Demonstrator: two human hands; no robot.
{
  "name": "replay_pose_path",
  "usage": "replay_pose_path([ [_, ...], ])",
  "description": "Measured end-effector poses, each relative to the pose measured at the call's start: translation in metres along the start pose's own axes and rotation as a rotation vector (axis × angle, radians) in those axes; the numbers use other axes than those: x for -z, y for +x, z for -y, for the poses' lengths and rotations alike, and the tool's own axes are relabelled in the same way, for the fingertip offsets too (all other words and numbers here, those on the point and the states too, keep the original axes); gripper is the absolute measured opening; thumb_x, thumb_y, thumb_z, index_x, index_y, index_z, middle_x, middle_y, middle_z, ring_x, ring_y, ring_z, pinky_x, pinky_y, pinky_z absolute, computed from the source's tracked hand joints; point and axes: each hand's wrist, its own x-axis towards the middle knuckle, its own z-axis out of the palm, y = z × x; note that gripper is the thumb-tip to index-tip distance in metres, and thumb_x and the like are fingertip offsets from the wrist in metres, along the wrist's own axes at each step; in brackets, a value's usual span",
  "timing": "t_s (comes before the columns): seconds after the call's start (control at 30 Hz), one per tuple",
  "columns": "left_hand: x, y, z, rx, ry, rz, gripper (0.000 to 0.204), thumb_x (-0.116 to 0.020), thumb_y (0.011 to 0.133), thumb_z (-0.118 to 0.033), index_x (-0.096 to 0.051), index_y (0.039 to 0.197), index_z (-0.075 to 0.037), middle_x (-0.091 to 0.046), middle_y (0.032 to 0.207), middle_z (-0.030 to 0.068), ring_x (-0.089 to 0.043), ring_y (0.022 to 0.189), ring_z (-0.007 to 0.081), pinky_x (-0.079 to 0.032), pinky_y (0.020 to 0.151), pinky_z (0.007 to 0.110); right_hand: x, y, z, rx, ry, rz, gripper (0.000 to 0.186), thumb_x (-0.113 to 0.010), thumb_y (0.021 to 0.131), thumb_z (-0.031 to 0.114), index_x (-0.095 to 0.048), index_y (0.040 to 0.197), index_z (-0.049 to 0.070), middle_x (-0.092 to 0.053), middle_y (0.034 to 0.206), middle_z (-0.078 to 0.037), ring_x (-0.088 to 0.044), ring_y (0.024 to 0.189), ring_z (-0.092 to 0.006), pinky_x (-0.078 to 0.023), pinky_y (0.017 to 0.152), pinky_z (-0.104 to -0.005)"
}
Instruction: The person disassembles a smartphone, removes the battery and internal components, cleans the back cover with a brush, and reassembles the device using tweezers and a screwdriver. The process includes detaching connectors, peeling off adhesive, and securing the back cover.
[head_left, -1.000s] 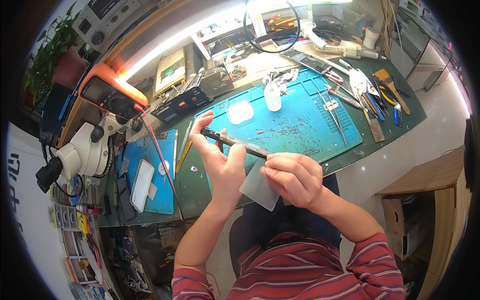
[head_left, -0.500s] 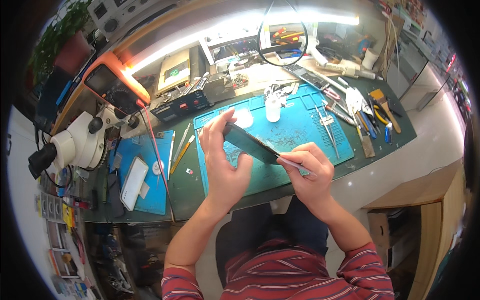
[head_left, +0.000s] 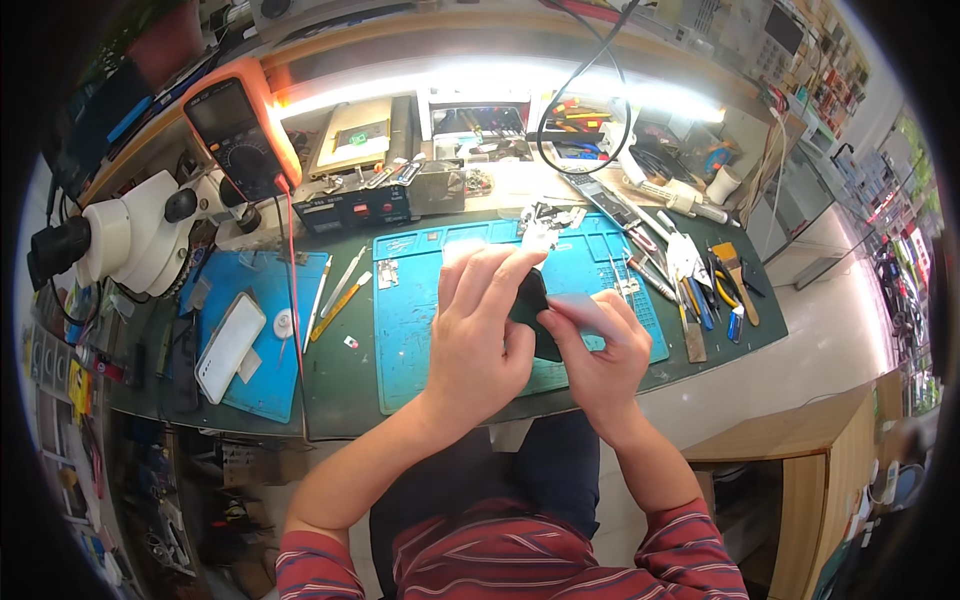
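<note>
A: What are the hands doing?

B: The left hand [head_left: 483,338] is curling partway, its fingers bending over a dark flat device [head_left: 534,292] and its thumb sitting lower down; it seems to be gripping it. The right hand [head_left: 607,358] is closing thumb against fingers, pinching a translucent sheet [head_left: 582,311] right at the device's edge.

A: Is the sheet touching the device?

B: I can't tell; the fingers are hiding that spot.

A: And where is the device?

B: It's tilting between the two hands, raised above the large blue mat [head_left: 405,350] on the green desk [head_left: 345,395].

A: Anything to the left?

B: A white phone-shaped piece [head_left: 231,347] is lying on a smaller blue mat [head_left: 268,392], and an orange-edged meter [head_left: 238,135] is standing behind it.
</note>
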Motion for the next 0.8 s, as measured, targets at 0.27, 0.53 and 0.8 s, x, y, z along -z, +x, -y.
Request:
replay_pose_path([
  [0.27, -0.011, -0.001, -0.006, 0.001, 0.023, 0.014, 0.064, -0.062, 0.075, 0.001, -0.061, 0.139, -0.004, -0.060, 0.136, 0.0159, -0.053, 0.131, 0.0408, -0.044, 0.112, 0.051, 0.013, 0.023, 0.010, -0.072, -0.072, 0.079, 0.019, -0.088, 0.084, 0.008, -0.081, 0.101, 0.007, -0.068, 0.081, -0.005, -0.065, 0.066, -0.0174, -0.050, 0.058, -0.0315],
  [0.53, -0.049, -0.026, -0.007, 0.214, 0.001, -0.182, 0.121, -0.089, 0.081, -0.017, -0.006, 0.167, 0.003, -0.028, 0.159, 0.0354, -0.041, 0.145, 0.0488, -0.034, 0.121, 0.055, 0.030, 0.021, 0.017, -0.098, -0.074, 0.151, 0.016, -0.078, 0.094, 0.003, -0.079, 0.109, 0.006, -0.069, 0.090, -0.009, -0.070, 0.076, -0.0172, -0.054, 0.068, -0.0294],
  [0.8, -0.088, -0.037, -0.009, 0.416, -0.228, -0.181, 0.104, -0.089, 0.078, -0.014, -0.020, 0.154, 0.003, -0.051, 0.131, 0.0247, -0.059, 0.119, 0.0404, -0.052, 0.098, 0.048, 0.047, 0.011, -0.010, -0.123, -0.046, 0.042, 0.014, -0.081, 0.090, -0.001, -0.078, 0.103, 0.001, -0.075, 0.091, -0.009, -0.072, 0.081, -0.0169, -0.056, 0.073, -0.0287],
])
